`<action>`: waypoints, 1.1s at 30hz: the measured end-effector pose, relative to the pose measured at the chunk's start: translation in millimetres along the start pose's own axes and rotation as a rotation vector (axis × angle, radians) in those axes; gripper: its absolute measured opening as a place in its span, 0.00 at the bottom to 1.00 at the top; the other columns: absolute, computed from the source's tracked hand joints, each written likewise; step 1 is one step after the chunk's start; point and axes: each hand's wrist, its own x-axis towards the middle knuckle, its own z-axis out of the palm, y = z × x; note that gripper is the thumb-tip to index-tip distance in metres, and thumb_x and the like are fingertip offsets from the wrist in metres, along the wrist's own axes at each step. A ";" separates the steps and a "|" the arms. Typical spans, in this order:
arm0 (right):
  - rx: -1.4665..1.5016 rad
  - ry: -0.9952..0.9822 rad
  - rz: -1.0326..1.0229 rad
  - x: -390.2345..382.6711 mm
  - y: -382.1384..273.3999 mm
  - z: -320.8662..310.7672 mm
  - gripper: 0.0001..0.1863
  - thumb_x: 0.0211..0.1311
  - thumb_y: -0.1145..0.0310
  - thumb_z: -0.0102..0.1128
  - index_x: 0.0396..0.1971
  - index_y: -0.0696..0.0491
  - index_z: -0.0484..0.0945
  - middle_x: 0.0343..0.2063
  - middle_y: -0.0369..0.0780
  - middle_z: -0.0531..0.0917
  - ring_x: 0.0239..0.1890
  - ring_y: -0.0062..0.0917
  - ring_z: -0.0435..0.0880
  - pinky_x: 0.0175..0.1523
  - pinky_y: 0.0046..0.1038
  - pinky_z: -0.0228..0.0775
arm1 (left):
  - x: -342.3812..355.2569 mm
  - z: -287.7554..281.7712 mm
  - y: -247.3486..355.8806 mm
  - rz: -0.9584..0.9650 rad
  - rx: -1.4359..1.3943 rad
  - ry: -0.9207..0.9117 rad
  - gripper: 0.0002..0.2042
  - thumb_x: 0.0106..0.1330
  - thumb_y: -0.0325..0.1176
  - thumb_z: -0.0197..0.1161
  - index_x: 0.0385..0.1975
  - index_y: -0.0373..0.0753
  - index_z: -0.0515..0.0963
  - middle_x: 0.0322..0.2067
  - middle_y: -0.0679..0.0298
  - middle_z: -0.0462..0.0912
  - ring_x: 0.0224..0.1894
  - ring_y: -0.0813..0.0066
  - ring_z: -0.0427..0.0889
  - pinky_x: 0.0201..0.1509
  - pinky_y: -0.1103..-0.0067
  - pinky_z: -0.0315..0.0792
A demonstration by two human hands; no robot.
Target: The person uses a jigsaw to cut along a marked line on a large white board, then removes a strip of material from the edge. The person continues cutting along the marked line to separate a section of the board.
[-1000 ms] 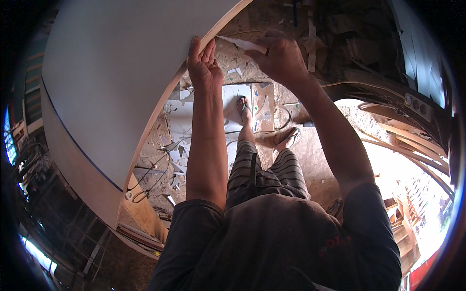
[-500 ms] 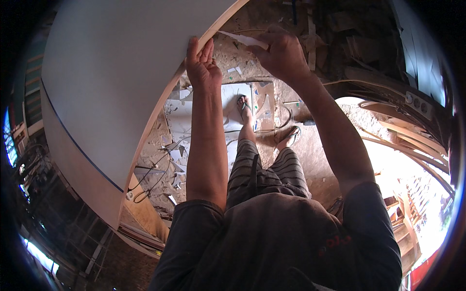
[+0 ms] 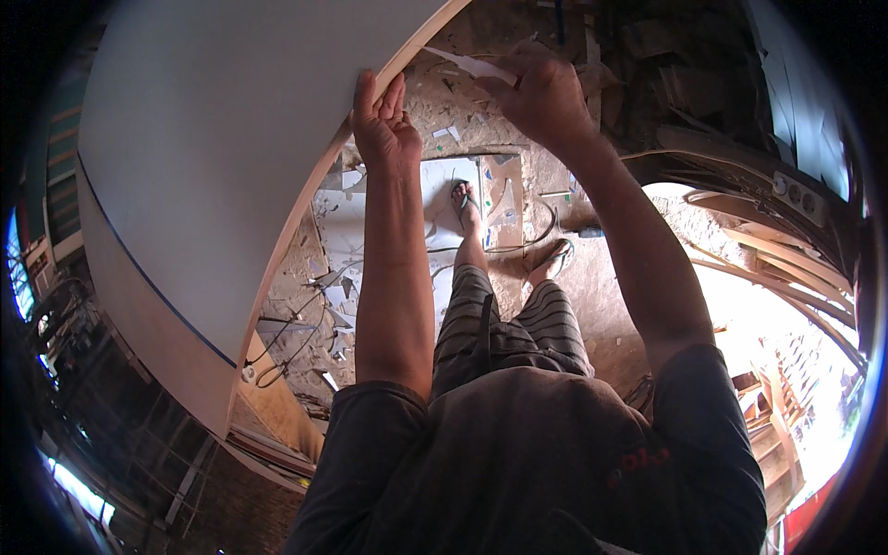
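Observation:
A large white-faced panel (image 3: pixel 222 176) with a pale wooden edge strip (image 3: pixel 410 46) fills the upper left. My left hand (image 3: pixel 388 129) grips this edge, fingers bent against the strip. Just to its right, my right hand (image 3: pixel 544 104) is closed around a white, pointed sliver (image 3: pixel 472 65); its thin tip reaches the wooden edge above my left fingers. Whether the sliver is a tool or an offcut I cannot tell.
Below, my sandaled feet (image 3: pixel 467 199) stand among scattered white scraps (image 3: pixel 342 296) and black cables (image 3: pixel 277 361). Bent wooden strips (image 3: pixel 777 264) and a power socket strip (image 3: pixel 795 196) lie at the right. A plywood piece (image 3: pixel 277 412) sits under the panel.
My right hand has moved slightly upward, and the sliver's tip is now higher along the panel edge. My left hand has barely shifted, still on the edge.

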 end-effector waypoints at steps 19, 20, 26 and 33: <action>-0.074 -0.068 0.061 8.7 7.7 -9.0 0.15 0.58 0.60 0.79 0.44 0.49 0.91 0.35 0.40 0.87 0.35 0.37 0.90 0.42 0.36 0.81 | 6.2 -3.7 -2.6 -0.021 0.004 -0.004 0.31 0.65 0.54 0.72 0.58 0.34 0.79 0.60 0.51 0.83 0.76 0.65 0.69 0.83 0.57 0.18; -0.066 -0.065 0.066 8.8 8.3 -9.0 0.15 0.58 0.60 0.79 0.44 0.49 0.91 0.35 0.40 0.87 0.35 0.37 0.90 0.42 0.36 0.81 | 7.2 -4.2 -2.8 -0.019 0.001 -0.004 0.31 0.65 0.54 0.72 0.58 0.34 0.79 0.60 0.51 0.84 0.76 0.65 0.69 0.83 0.57 0.18; -0.060 -0.051 0.087 9.9 11.5 -9.4 0.15 0.59 0.61 0.78 0.45 0.49 0.91 0.36 0.39 0.87 0.36 0.36 0.90 0.43 0.36 0.81 | 8.8 -6.8 -3.6 -0.017 0.005 -0.011 0.34 0.65 0.54 0.72 0.62 0.33 0.77 0.63 0.50 0.81 0.77 0.64 0.68 0.84 0.57 0.18; -0.060 -0.053 0.128 3.8 5.7 -13.7 0.16 0.59 0.61 0.78 0.46 0.48 0.91 0.36 0.39 0.87 0.35 0.35 0.90 0.44 0.36 0.81 | 0.5 -9.9 -0.4 -0.024 0.014 -0.007 0.36 0.65 0.54 0.72 0.65 0.32 0.74 0.65 0.50 0.79 0.77 0.65 0.68 0.84 0.57 0.18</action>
